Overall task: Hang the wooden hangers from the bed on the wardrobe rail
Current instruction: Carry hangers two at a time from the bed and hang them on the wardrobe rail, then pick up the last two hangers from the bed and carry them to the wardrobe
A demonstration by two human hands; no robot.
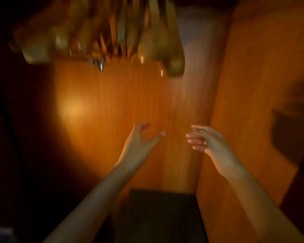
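Several wooden hangers hang in a blurred cluster at the top of the head view, inside the wardrobe. The rail itself is out of frame above them. My left hand is raised in front of the wardrobe's back panel, fingers apart and holding nothing. My right hand is beside it on the right, fingers spread and empty. Both hands are well below the hangers and touch nothing. The bed is not in view.
The orange wooden back panel fills the middle. A wooden side wall rises on the right. A dark flat block or shelf sits low between my forearms. The left side is dark.
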